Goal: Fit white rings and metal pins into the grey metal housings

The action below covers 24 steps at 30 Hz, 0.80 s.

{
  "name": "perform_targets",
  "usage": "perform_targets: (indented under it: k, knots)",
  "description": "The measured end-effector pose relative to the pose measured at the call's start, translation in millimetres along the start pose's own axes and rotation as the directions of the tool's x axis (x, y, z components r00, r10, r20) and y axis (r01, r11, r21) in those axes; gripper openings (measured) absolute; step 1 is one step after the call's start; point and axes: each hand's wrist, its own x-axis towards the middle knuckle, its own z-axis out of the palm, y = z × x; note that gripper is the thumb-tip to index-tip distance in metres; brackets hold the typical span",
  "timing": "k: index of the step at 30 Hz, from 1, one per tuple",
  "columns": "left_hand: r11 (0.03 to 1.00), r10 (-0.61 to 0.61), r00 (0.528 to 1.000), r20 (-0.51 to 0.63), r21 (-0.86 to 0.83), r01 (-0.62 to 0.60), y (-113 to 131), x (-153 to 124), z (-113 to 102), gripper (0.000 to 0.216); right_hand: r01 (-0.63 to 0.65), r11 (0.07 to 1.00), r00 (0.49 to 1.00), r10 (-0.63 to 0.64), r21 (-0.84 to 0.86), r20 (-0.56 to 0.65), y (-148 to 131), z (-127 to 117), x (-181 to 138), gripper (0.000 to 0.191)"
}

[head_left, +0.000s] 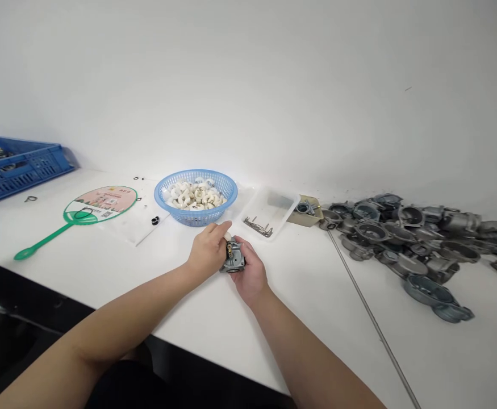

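Observation:
A grey metal carburetor body [236,262] with a brass piece in its middle is held over the table. My right hand [252,275] is closed around its right side and underside. My left hand [207,250] is closed at its upper left, index finger stretched over the top. Under that finger shows a small white plastic float [228,236], pinched against the body; the fingers hide most of it. Just beyond my hands stands a blue plastic basket [196,217] full of similar white floats [197,195].
A clear tray [280,224] with metal pins and a beige box [303,218] of parts stand behind my hands. Grey metal castings [401,233] are heaped at right, near a thin rod [374,321]. A green-handled fan [103,204] and a blue crate [26,170] are at left.

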Motion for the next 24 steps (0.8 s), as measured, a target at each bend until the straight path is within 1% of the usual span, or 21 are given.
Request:
perform_targets:
  k: [3, 5, 10, 15, 19, 22, 24]
  knots:
    - [0.992, 0.119, 0.992, 0.05, -0.047, -0.116, 1.4, -7.8, -4.7, 0.048, 0.025, 1.0, 0.999, -0.026, -0.004, -0.047, 0.1, 2.3, -0.8, 0.031]
    - [0.983, 0.155, 0.986, 0.059, -0.104, -0.149, 2.6, -12.7, -9.5, 0.05, 0.019, 1.0, 0.998, -0.018, 0.01, -0.063, -0.7, 3.1, -1.2, 0.029]
    - [0.972, 0.147, 0.988, 0.053, -0.191, -0.134, 1.1, -17.3, -14.9, 0.035, 0.02, 0.999, 0.998, -0.018, 0.035, -0.058, -2.0, 1.3, -0.5, 0.029]
    - [0.97, 0.094, 0.994, -0.056, -0.219, -0.104, 1.3, -19.9, -13.0, 0.021, 0.062, 0.998, 0.998, -0.061, 0.03, -0.032, -2.6, -0.6, -0.3, 0.03]
    - [0.965, 0.078, 0.991, -0.112, -0.243, -0.103, 7.6, -22.5, -12.7, 0.008, 0.097, 0.995, 0.995, -0.097, -0.019, -0.024, -3.4, -0.6, -1.8, 0.034]
    - [0.963, 0.089, 0.987, -0.135, -0.243, -0.12, 12.4, -23.1, -13.9, 0.005, 0.117, 0.99, 0.993, -0.119, -0.073, -0.015, -2.9, -1.2, -2.3, 0.038]
    - [0.965, 0.069, 0.989, -0.129, -0.242, -0.099, 14.6, -23.2, -14.9, 0.009, 0.125, 0.987, 0.991, -0.128, -0.106, -0.024, -1.9, -1.9, -2.3, 0.039]
